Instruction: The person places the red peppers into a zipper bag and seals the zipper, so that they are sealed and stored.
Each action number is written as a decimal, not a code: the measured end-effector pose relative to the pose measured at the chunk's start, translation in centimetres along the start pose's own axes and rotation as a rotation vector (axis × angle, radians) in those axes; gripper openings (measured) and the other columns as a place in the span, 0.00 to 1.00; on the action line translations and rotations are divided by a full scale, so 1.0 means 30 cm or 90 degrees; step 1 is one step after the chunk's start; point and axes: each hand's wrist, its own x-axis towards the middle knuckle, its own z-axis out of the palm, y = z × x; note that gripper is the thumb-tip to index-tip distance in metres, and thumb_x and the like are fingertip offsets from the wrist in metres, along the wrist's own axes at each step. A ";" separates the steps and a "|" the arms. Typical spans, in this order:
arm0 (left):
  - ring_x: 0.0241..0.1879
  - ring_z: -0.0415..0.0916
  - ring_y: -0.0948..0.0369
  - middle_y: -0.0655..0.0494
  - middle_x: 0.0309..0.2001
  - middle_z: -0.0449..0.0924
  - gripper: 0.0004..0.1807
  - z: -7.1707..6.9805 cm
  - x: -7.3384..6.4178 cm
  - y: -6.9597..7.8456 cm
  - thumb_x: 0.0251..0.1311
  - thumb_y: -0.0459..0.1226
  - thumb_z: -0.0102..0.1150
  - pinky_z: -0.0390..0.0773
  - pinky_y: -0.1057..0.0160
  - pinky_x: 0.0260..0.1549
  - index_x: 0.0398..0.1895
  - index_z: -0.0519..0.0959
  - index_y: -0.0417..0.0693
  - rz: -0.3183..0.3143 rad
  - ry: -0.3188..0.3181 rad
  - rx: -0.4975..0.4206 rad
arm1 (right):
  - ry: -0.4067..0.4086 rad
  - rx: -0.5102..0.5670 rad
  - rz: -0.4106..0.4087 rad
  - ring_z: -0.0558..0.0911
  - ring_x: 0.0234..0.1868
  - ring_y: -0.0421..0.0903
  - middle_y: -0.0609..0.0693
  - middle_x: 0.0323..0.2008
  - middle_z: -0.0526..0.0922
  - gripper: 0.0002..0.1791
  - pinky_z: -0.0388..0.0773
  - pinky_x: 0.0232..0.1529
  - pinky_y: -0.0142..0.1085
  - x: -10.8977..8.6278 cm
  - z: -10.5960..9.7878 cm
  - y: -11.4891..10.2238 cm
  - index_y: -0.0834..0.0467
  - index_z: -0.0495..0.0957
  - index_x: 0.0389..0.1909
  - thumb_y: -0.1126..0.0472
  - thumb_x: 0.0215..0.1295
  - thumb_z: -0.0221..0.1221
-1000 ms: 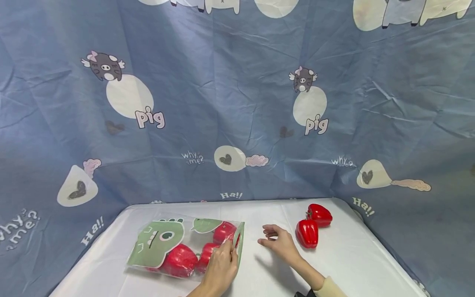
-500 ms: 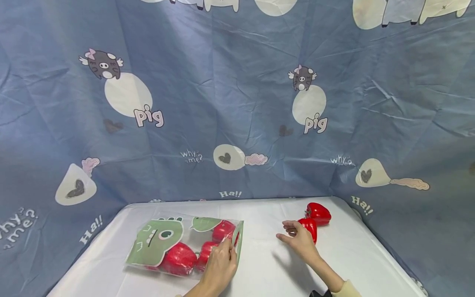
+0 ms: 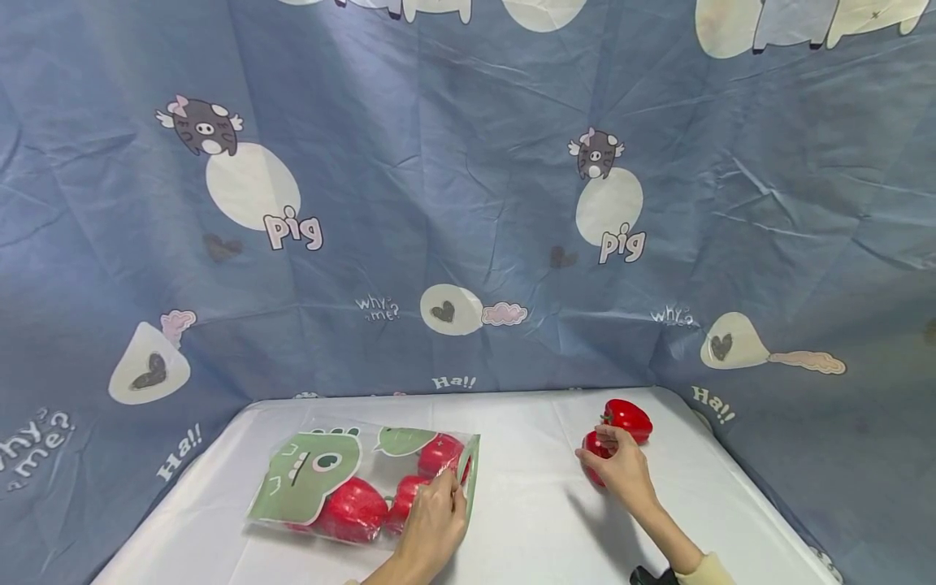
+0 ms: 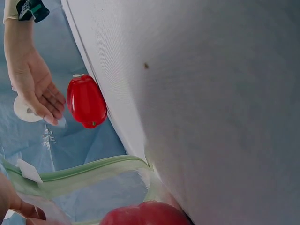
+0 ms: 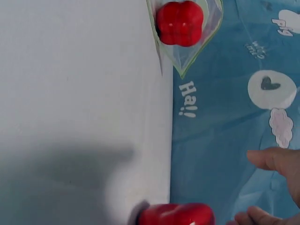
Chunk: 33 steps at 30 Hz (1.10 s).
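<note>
My left hand (image 3: 436, 520) pinches the upper edge at the open end of a clear zip bag (image 3: 310, 479) with a green dinosaur print. The bag lies on its side, and several red bell peppers (image 3: 354, 510) show through its plastic. Its mouth faces right, held apart in the right wrist view, with a pepper (image 5: 180, 23) inside. Over the nearer loose bell pepper (image 3: 595, 443) hovers my right hand (image 3: 625, 475), thumb and fingers spread. In the left wrist view that right hand (image 4: 40, 91) is beside the loose pepper (image 4: 87, 102), a gap between them.
Another loose red bell pepper (image 3: 630, 419) lies just behind the nearer one at the right. A white cloth covers the table (image 3: 526, 520). Behind its far edge hangs a blue curtain (image 3: 497, 203) with pig prints.
My right hand has moved right, from beside the bag's mouth to above the nearer loose bell pepper. The left hand and the bag have stayed in place.
</note>
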 end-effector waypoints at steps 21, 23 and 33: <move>0.19 0.73 0.66 0.58 0.18 0.76 0.12 0.000 0.001 0.000 0.48 0.25 0.60 0.70 0.69 0.19 0.21 0.70 0.49 0.011 0.014 -0.001 | 0.074 -0.029 0.058 0.66 0.55 0.62 0.69 0.53 0.66 0.41 0.67 0.52 0.55 0.005 -0.006 0.103 0.74 0.62 0.60 0.58 0.50 0.69; 0.19 0.73 0.66 0.58 0.18 0.76 0.12 0.000 0.001 0.000 0.48 0.25 0.60 0.70 0.69 0.19 0.20 0.70 0.50 0.009 0.014 0.000 | 0.072 -0.035 0.061 0.65 0.54 0.63 0.70 0.53 0.66 0.43 0.68 0.51 0.57 0.006 0.002 0.110 0.75 0.61 0.60 0.57 0.50 0.70; 0.19 0.72 0.66 0.58 0.18 0.76 0.11 0.000 -0.002 0.001 0.49 0.26 0.60 0.70 0.68 0.20 0.21 0.71 0.49 -0.003 -0.004 -0.004 | 0.030 -0.073 0.094 0.64 0.56 0.67 0.74 0.53 0.66 0.46 0.69 0.53 0.60 0.005 0.028 0.141 0.78 0.58 0.60 0.56 0.49 0.69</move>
